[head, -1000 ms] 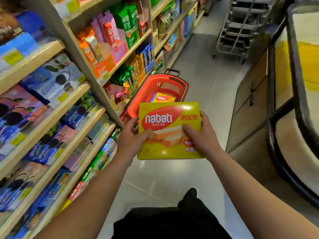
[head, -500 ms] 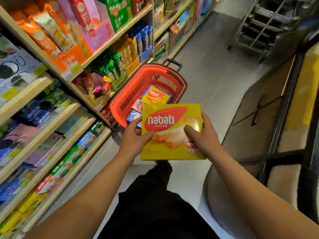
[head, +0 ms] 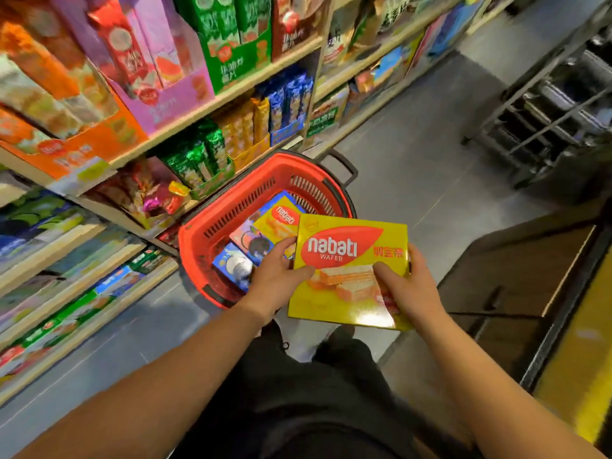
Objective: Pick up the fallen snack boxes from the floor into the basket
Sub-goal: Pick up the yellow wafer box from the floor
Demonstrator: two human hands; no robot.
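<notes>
While both forearms are reaching out over dark trousers, the left hand is gripping the left edge of the yellow wafer box, thumb lying across its face, and the right hand is pinching the right edge the same way. That box is hanging in the air face up, its printed top pointing away from the person, its long axis running left to right with a slight tilt, its far left corner overlapping the near rim of the red basket. Grey floor is lying open ahead and to the right. Down in the basket, a second yellow wafer box is resting on a blue box and another dark-printed one. Packed shelves are crowding the basket's left side, and a dark metal rack is standing farther off on the right.
</notes>
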